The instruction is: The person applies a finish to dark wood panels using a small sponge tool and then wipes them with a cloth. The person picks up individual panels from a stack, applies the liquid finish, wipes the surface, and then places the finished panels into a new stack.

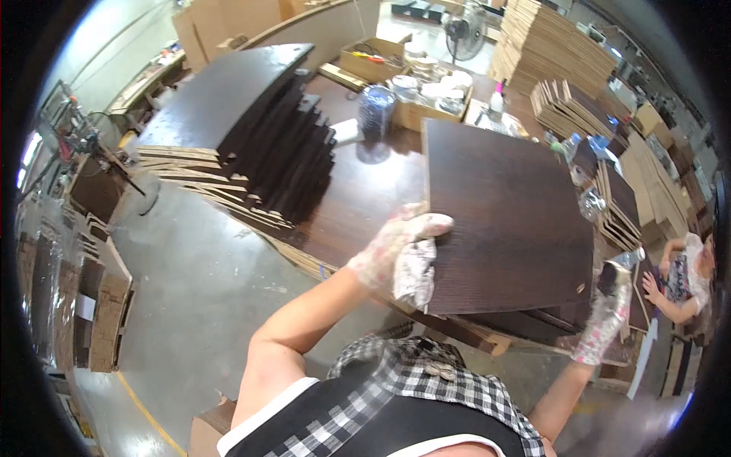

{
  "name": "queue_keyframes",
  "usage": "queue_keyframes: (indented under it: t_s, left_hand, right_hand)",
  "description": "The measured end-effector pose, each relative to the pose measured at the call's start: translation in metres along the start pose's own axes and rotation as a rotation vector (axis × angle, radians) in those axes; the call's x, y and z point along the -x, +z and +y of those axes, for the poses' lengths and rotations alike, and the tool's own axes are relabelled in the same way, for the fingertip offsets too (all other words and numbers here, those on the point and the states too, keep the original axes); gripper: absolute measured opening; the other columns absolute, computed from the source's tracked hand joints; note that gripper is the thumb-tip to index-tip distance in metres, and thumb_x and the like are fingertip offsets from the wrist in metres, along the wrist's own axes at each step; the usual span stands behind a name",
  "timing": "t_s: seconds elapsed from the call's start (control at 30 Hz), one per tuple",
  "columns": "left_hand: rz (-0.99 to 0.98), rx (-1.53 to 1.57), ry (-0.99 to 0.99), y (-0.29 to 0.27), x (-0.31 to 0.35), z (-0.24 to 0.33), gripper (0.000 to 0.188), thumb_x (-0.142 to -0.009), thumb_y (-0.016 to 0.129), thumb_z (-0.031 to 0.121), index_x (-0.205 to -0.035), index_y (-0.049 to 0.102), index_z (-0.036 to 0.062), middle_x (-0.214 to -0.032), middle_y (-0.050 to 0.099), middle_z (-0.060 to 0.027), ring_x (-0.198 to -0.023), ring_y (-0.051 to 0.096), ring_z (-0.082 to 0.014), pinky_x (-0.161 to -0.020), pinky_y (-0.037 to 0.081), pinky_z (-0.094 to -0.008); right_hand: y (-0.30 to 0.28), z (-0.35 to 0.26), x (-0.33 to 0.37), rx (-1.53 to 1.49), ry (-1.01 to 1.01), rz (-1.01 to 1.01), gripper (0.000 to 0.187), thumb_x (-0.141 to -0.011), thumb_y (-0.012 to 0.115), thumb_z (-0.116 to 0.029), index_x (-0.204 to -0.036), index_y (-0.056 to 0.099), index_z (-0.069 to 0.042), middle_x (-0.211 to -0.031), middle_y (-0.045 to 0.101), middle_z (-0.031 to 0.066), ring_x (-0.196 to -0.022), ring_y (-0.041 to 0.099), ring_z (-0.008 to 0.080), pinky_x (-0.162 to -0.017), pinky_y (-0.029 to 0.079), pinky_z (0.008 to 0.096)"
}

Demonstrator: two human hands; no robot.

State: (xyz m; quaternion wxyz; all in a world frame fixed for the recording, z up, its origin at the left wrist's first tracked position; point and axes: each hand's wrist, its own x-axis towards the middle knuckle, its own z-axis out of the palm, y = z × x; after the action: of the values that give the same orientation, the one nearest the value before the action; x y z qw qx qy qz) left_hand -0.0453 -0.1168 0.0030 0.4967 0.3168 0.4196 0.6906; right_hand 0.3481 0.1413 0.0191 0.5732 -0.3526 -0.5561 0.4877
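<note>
A dark brown wood-grain board [510, 221] is raised at a tilt in front of me, above other dark boards. My left hand [400, 247], in a pale flowered glove, is closed on its left edge, the thumb on the face. A crumpled white rag [415, 276] hangs between that hand and the board. Off the board's lower right corner is my right hand [605, 316], in a similar glove with a dark patch near the fingers. Its fingers are closed round what looks like a clear plastic bottle [629, 258], whose lower part is hidden.
A fanned stack of dark boards [228, 99] stands at the left of the brown table [354, 190]. Behind are a blue-tinted jar [376, 113], a carton of containers [415, 114] and a fan [464, 36]. Another person [681, 278] works at the right beside more boards [618, 199].
</note>
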Motion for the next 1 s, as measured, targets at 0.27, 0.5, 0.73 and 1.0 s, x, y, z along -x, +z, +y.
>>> queue_keyframes:
  t_s: [0.27,0.5,0.73,1.0]
  left_hand:
    - [0.727,-1.237,1.043,-0.045,0.11,0.141,0.047,-0.098,0.057,0.044,-0.112,0.068,0.0006,-0.127,0.062,-0.0188,-0.101,0.059,-0.0252,-0.112,0.039,-0.0451]
    - [1.077,-0.836,0.648,-0.145,0.139,0.233,0.034,-0.101,0.057,0.027,-0.121,0.061,0.0004,-0.092,0.063,-0.0054,-0.079,0.064,-0.0178,-0.066,0.055,-0.0301]
    - [0.74,-0.133,0.511,-0.217,0.162,0.245,0.038,-0.101,0.06,0.03,-0.127,0.056,0.0037,-0.106,0.062,-0.0094,-0.087,0.06,-0.0205,-0.077,0.055,-0.0364]
    - [0.849,-0.377,0.495,-0.126,0.216,0.232,0.03,-0.099,0.063,0.029,-0.114,0.057,0.0039,-0.085,0.058,-0.0052,-0.064,0.052,-0.0154,-0.06,0.05,-0.0325]
  right_hand:
    - [0.036,0.01,-0.016,-0.198,-0.236,-0.347,0.045,-0.105,0.052,-0.017,-0.146,0.044,-0.001,-0.142,0.051,0.0167,-0.13,0.053,0.0279,-0.109,0.048,0.0398]
    - [0.066,0.018,-0.024,0.377,-0.652,-0.338,0.042,-0.103,0.056,-0.011,-0.142,0.049,0.002,-0.144,0.051,0.0123,-0.132,0.052,0.0254,-0.112,0.043,0.0374]
    - [0.106,-0.019,-0.032,-0.156,-0.009,-0.477,0.031,-0.099,0.061,-0.014,-0.127,0.063,-0.002,-0.123,0.067,0.0079,-0.111,0.065,0.0183,-0.095,0.053,0.0315]
    - [0.173,-0.046,-0.014,0.238,-0.274,-1.24,0.024,-0.087,0.07,-0.003,-0.111,0.068,-0.004,-0.104,0.067,0.0073,-0.099,0.066,0.0188,-0.087,0.055,0.0331]
